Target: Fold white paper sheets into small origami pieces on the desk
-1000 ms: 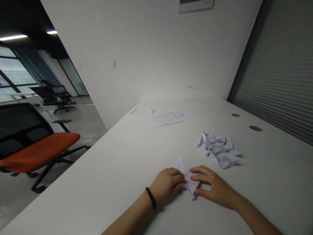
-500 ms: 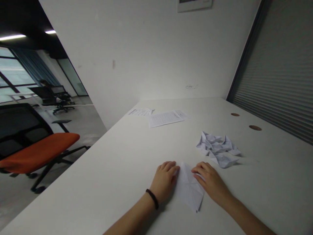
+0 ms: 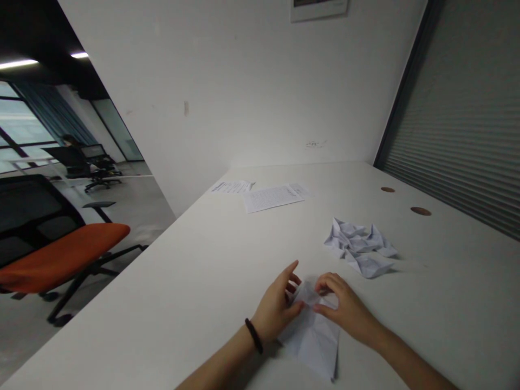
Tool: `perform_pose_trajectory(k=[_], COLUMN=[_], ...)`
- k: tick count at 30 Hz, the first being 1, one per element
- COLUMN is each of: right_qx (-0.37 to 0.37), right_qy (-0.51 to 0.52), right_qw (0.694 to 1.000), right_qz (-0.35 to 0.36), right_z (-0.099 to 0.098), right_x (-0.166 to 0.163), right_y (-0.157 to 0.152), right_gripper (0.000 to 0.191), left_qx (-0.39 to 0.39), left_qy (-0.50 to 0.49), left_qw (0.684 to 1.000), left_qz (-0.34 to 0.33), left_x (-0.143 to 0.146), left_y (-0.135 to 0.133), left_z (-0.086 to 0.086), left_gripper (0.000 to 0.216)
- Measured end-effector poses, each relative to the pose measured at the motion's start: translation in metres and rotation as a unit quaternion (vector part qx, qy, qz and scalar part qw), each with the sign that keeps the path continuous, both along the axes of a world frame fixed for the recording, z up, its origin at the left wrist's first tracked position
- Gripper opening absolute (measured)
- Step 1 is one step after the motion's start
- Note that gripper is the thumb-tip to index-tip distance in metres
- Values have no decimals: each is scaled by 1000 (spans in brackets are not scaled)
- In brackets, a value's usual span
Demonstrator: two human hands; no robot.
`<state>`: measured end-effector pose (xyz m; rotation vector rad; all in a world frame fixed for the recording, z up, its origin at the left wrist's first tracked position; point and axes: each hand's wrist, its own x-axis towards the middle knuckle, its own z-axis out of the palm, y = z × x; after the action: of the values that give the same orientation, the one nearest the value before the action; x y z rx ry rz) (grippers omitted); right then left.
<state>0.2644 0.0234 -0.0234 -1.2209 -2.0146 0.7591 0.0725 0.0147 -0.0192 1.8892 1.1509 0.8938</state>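
Dim, greyish light; strip lights (image 3: 18, 64) and a window (image 3: 18, 120) glow at left. Soft shadow darkens the bench (image 3: 195, 292) below the left hand (image 3: 277, 309). The edge-side chair (image 3: 69, 250) looks stretched, the printed sheet's (image 3: 273, 199) text blurred.

Counted: two hands, one left hand (image 3: 278, 305) and one right hand (image 3: 345, 307). Between both, one white paper (image 3: 312, 342). Just behind the left hand, one dark band (image 3: 254, 336). Just beyond the right hand, several folded paper pieces (image 3: 359, 245), too overlapped for an exact count. Past both hands, at least two printed sheets (image 3: 273, 199). Farther to the right hand's right, two round holes (image 3: 421, 211) in one white table (image 3: 182, 287). Well left of the left hand, one orange-seated chair (image 3: 77, 244).
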Motion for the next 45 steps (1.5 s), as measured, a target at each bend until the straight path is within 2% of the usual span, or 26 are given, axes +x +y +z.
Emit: perform_pose_trajectory(k=[1, 3, 5, 6, 9, 12, 15, 16, 18, 21, 23, 26, 29, 32, 35, 38, 41, 45], right_qx=[-21, -63, -84, -87, -120, -197, -229, -227, -200, -45, 71, 196, 264, 253, 191, 156, 160, 119], right_qy=[27, 88, 166, 212, 335, 408, 438, 433, 390, 299, 211, 111, 44, -55, -158, -195, -188, -153], right_qw=[999, 993, 982, 973, 931, 890, 869, 872, 899, 953, 974, 974, 963, 965, 969, 967, 967, 977], right_qz=[19, 39, 8, -22, -78, -46, -4, 5, 16, 28, 54, 13, -30, -40, 5, 44, 57, 91], right_z=[2, 4, 5, 5, 3, 0, -4, -6, -8, -6, 0, 6, 1, -13, -23, -18, -3, 11], right_x=[-3, -7, -8, -7, -1, 1, -4, -6, -8, -6, 0, 12, 22, 26, 26, 24, 23, 22], right_y=[-2, -5, -5, -4, 2, 6, 5, 4, 2, -1, -4, -3, 6, 15, 17, 11, 6, 4], right_gripper=[12, 10, 22, 32, 47, 53, 58, 58, 48, 26, 21, 20, 32, 52, 60, 63, 56, 28], left_qx=[-13, -22, -23, -22, -27, -41, -42, -39, -23, 44, 101, 161, 194, 204, 185, 169, 168, 178], left_qy=[10, 30, 3, -31, -169, -282, -320, -315, -272, -168, -105, -47, -33, -3, 126, 254, 295, 296], left_qw=[1000, 999, 999, 997, 978, 950, 941, 944, 961, 985, 989, 986, 980, 977, 971, 946, 936, 936], left_qz=[5, 12, 38, 59, 119, 128, 103, 88, 55, 14, -8, -25, -38, -55, -88, -111, -95, -71], left_x=[0, 0, -2, -4, -7, -8, -6, -5, -4, -4, -6, -12, -17, -19, -19, -17, -17, -16], left_y=[0, 1, 2, 3, 4, 4, 2, 2, 0, -1, 0, 2, 3, 2, 1, 1, 1, 3], left_z=[2, 8, 15, 19, 26, 27, 25, 24, 21, 18, 18, 22, 27, 29, 24, 18, 14, 15], left_gripper=[74, 50, 20, 11, 19, 29, 30, 28, 23, 15, 8, 25, 33, 41, 50, 51, 44, 32])
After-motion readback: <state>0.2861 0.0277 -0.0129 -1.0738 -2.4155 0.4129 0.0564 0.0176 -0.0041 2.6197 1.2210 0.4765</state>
